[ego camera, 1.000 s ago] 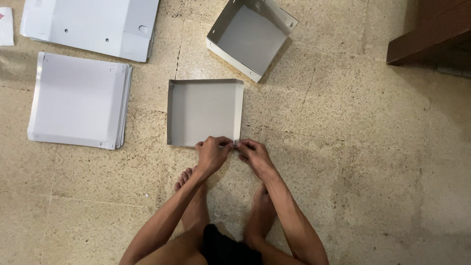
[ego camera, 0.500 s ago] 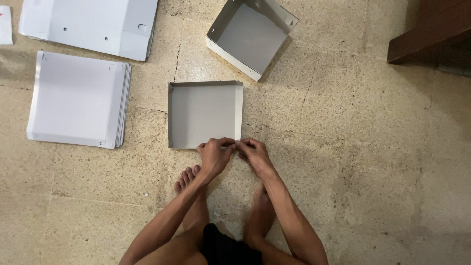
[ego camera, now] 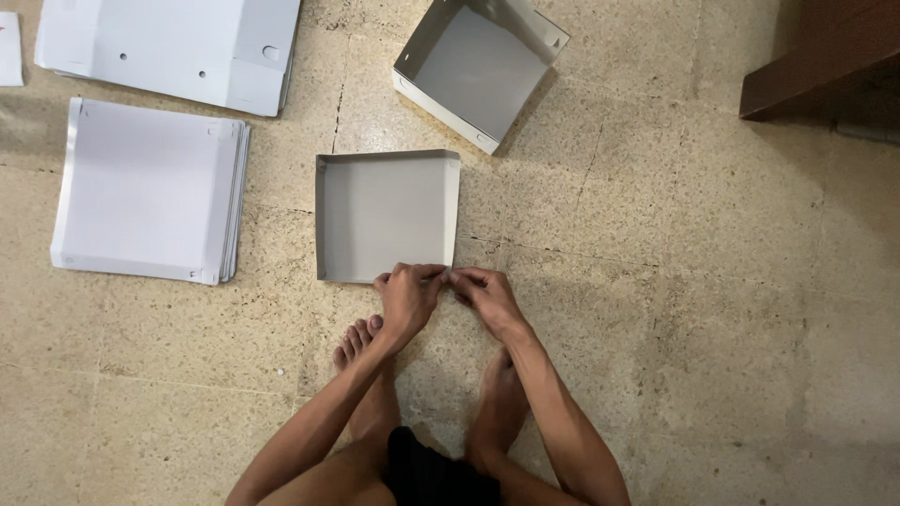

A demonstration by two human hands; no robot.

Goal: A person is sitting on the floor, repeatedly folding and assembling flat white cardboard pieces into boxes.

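Observation:
A shallow grey cardboard tray (ego camera: 384, 211) lies open on the floor in front of me. My left hand (ego camera: 406, 298) and my right hand (ego camera: 485, 296) meet at its near right corner. The fingertips of both hands pinch the folded card of that corner. My two bare feet rest on the floor just below my hands.
A folded-up grey box (ego camera: 475, 67) stands tilted beyond the tray. A stack of flat white card sheets (ego camera: 145, 192) lies to the left, with larger flat sheets (ego camera: 173, 47) behind it. A dark wooden piece of furniture (ego camera: 820, 66) occupies the top right corner. The floor is speckled stone tile.
Both hands stay at the tray's near right corner with only slight finger movement. The tray has barely shifted.

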